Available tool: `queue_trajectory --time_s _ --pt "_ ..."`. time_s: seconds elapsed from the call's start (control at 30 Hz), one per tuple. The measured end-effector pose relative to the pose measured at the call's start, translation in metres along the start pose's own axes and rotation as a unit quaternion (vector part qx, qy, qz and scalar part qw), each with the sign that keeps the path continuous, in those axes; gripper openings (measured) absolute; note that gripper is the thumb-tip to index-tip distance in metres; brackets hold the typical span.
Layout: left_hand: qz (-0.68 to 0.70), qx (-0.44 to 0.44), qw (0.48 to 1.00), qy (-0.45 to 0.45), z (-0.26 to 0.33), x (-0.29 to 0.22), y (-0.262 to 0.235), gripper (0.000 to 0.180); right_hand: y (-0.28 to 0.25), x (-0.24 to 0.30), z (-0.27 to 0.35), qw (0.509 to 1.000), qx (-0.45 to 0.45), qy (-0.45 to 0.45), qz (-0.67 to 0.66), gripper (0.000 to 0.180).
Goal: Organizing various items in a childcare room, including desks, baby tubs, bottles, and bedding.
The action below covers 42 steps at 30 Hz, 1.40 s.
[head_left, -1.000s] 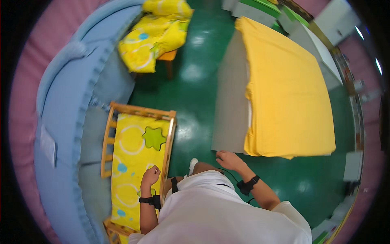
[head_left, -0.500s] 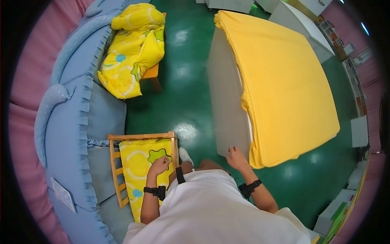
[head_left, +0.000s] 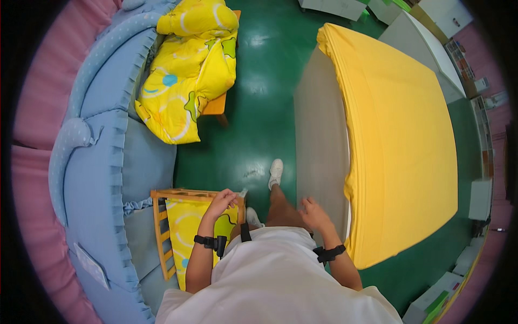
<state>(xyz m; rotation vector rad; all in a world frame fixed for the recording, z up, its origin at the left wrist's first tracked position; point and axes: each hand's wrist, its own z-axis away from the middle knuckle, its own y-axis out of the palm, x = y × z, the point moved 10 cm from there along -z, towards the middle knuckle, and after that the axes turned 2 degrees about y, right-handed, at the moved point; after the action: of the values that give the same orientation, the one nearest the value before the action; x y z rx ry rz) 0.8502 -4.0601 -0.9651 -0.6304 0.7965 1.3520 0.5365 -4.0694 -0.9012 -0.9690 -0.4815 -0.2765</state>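
Note:
My left hand [head_left: 222, 203] hangs in the air above the near end of the small wooden bed frame [head_left: 162, 216], its fingers loosely bent and nothing held. Inside that frame lies a yellow patterned quilt [head_left: 186, 224]. On the other side, my right hand [head_left: 315, 215] is also without a load, fingers slightly apart. It is nearest to the grey side of a large box-shaped piece [head_left: 322, 129], which has a yellow cloth [head_left: 402, 146] spread over its top. Whether the hand touches that side I cannot tell.
A blue ruffled sofa [head_left: 89, 178] runs along the left, before a pink curtain [head_left: 38, 189]. Ahead, a rumpled yellow quilt [head_left: 199, 70] covers an orange wooden bench [head_left: 216, 105]. Green floor [head_left: 259, 108] runs between bench and box. White cabinets [head_left: 418, 48] stand at the far right.
I have stepped forward, one white shoe now well ahead. The cloth-covered box, bench and bed frame appear shifted down and right in view. Both hands remain without anything in them.

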Motion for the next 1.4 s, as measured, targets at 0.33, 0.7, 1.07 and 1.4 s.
queue_trajectory --time_s 0.33,0.7,1.07,1.4 --pt "0.067 -0.072 0.995 -0.035 -0.125 -0.104 -0.030 0.014 -0.141 -0.033 -0.203 0.994 -0.090 -0.019 -0.057 0.027" --pt "0.251 -0.224 0.940 -0.052 -0.186 -0.145 -0.105 0.013 -0.219 0.024 -0.380 0.998 0.030 -0.052 -0.002 0.030" --pt "0.263 -0.232 0.937 0.000 -0.379 -0.290 -0.233 0.014 -0.311 0.077 -0.581 0.995 0.058 -0.032 0.075 0.027" --pt "0.287 -0.286 0.913 0.035 -0.526 -0.448 -0.318 0.011 -0.391 0.080 -0.759 0.997 0.016 -0.055 -0.046 0.026"
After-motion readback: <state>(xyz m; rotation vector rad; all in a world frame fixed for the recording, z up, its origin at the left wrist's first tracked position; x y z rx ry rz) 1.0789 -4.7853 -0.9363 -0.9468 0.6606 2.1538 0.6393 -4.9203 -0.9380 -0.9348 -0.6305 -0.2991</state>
